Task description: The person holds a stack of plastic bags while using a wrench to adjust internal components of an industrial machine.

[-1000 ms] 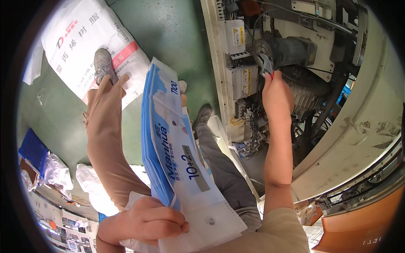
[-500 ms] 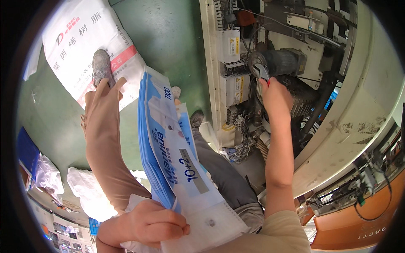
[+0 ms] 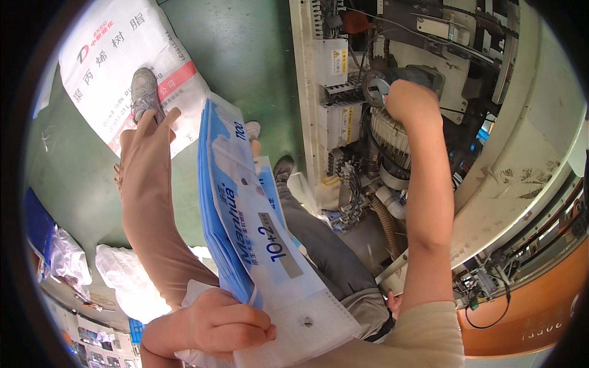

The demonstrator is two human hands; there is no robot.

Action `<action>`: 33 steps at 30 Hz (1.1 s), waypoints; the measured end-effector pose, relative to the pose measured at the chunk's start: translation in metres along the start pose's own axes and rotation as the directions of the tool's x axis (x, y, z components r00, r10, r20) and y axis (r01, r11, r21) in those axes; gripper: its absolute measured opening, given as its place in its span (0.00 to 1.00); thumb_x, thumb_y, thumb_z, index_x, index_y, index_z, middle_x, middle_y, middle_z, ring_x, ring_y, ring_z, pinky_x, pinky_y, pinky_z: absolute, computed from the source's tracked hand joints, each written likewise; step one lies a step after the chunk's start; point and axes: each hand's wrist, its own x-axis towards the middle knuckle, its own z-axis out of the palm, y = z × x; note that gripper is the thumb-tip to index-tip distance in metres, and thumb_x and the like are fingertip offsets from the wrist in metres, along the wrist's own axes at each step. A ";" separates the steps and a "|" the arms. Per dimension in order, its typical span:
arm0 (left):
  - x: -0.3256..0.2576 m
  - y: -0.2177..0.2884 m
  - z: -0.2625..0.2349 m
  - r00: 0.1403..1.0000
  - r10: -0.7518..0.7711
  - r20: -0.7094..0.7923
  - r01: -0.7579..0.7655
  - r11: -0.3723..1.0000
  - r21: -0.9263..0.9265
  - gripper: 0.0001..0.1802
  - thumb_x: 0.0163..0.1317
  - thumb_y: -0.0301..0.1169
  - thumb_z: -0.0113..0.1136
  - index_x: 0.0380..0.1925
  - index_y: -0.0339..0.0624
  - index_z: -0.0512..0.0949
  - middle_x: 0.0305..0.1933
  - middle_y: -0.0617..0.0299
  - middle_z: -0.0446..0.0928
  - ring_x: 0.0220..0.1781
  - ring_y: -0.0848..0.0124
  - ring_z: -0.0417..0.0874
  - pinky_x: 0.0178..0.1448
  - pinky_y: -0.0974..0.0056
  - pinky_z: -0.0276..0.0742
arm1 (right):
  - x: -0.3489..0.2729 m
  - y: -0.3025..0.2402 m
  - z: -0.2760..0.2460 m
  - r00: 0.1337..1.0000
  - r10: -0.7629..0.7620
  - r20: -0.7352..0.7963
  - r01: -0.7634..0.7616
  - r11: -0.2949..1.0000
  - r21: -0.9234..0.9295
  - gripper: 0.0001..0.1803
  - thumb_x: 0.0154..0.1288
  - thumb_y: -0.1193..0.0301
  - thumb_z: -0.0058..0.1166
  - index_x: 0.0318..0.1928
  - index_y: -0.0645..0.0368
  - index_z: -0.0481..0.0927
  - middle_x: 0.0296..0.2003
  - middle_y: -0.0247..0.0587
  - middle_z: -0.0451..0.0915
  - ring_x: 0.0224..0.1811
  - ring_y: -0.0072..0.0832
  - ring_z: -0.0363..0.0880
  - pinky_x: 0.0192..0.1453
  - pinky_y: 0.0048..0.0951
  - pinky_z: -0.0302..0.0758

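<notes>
My left hand (image 3: 230,325) is closed around the lower end of a stack of flat plastic packaging bags (image 3: 211,202), printed blue and white. The stack slants upward across my lap. On the right, my right arm reaches into an open machine, and my right hand (image 3: 414,104) is closed in a fist on an adjustable wrench (image 3: 379,88). Its silver jaws show at a round metal part on the end of a dark motor (image 3: 423,76); my fist hides the handle. Whether the jaws grip that part I cannot tell.
Around the motor are white electrical boxes (image 3: 333,126), wiring and a ribbed hose (image 3: 386,227). The machine's cream frame (image 3: 300,92) stands between it and the green floor (image 3: 215,37). A shoe rests on a large white sack (image 3: 110,67). Fingers (image 3: 392,302) show beside the dark trousers (image 3: 325,239).
My right hand has moved right and slightly up, swinging the wrench handle with it. The red part of the handle is now hidden. My left hand keeps hold of the bags.
</notes>
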 end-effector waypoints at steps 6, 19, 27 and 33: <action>0.001 0.002 -0.009 0.999 0.034 0.009 -0.035 0.999 0.019 0.05 0.49 0.20 0.57 0.24 0.42 0.73 0.28 0.64 0.74 0.17 0.76 0.72 0.17 0.75 0.65 | 0.013 -0.005 -0.026 0.987 -0.008 0.162 0.037 0.983 -0.177 0.19 0.57 0.56 0.52 0.37 0.59 0.80 0.37 0.46 0.79 0.40 0.41 0.78 0.43 0.38 0.73; -0.023 -0.001 -0.018 0.990 0.125 -0.066 -0.128 0.991 -0.045 0.04 0.49 0.20 0.52 0.27 0.37 0.73 0.33 0.59 0.75 0.21 0.74 0.76 0.20 0.73 0.71 | 0.061 -0.030 -0.065 0.776 -0.012 0.630 0.241 0.930 -0.279 0.21 0.65 0.61 0.41 0.25 0.65 0.79 0.16 0.38 0.72 0.16 0.28 0.68 0.24 0.32 0.69; -0.029 -0.005 -0.016 0.974 0.136 -0.180 -0.146 0.988 -0.046 0.06 0.47 0.19 0.56 0.25 0.42 0.73 0.29 0.63 0.75 0.20 0.74 0.75 0.22 0.73 0.70 | 0.059 -0.050 -0.045 0.774 0.023 0.633 0.312 0.856 -0.412 0.21 0.67 0.65 0.36 0.22 0.65 0.73 0.16 0.40 0.70 0.17 0.31 0.67 0.25 0.34 0.69; -0.025 0.004 -0.027 0.992 0.042 -0.115 -0.048 0.997 -0.054 0.12 0.45 0.17 0.63 0.21 0.45 0.71 0.23 0.64 0.75 0.21 0.71 0.76 0.29 0.68 0.73 | 0.047 -0.038 -0.036 0.850 0.162 0.502 0.024 0.939 -0.343 0.23 0.67 0.61 0.38 0.20 0.65 0.73 0.15 0.43 0.72 0.16 0.33 0.72 0.24 0.36 0.72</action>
